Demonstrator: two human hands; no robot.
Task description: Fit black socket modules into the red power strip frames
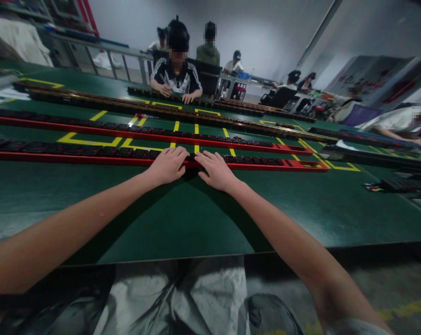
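A long red strip (91, 160) set with a row of black sockets lies across the green table (196, 218) in front of me. My left hand (167, 165) and my right hand (215, 170) rest side by side on its middle, fingers curled down over the sockets and pressing on them. Between the two hands one black socket shows. A second red strip (182, 137) with black sockets lies parallel just behind the first.
Darker strips (196, 114) lie further back, where a seated person has both hands (177, 93) on one. More people sit at tables at the back right. Yellow tape lines (88, 141) mark the table. Small dark parts (399, 185) lie at the right.
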